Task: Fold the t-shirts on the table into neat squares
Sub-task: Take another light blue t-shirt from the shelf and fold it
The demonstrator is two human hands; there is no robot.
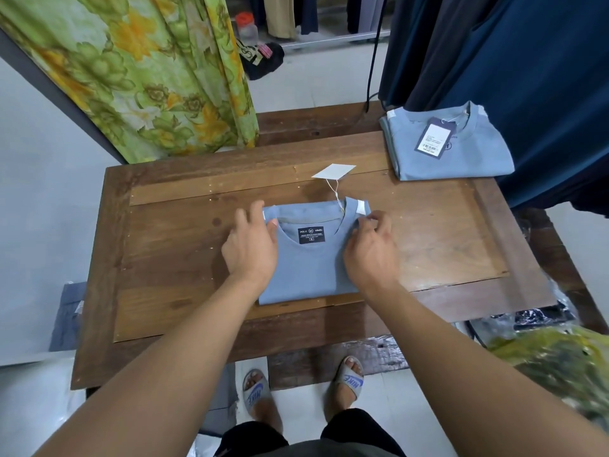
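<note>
Blue-grey folded t-shirt (313, 268) lay near-square at the middle of the brown wooden tabletop (171, 258), with one more already done.
You had it collar-up, its white paper swing tag (333, 171) trailing on a string beyond the collar. Your right grip (372, 249) pinched the right shoulder corner with curled fingers. Your left grip (250, 245) lay on the left shoulder edge, thumb on the cloth; whether it pinched or only pressed could not be told. A second folded blue-grey t-shirt with a dark hang tag (461, 156) sat at the far right corner, well apart. I judged this fold nearly finished, with only the edges left to square up. No unfolded shirt showed on the tabletop.
</note>
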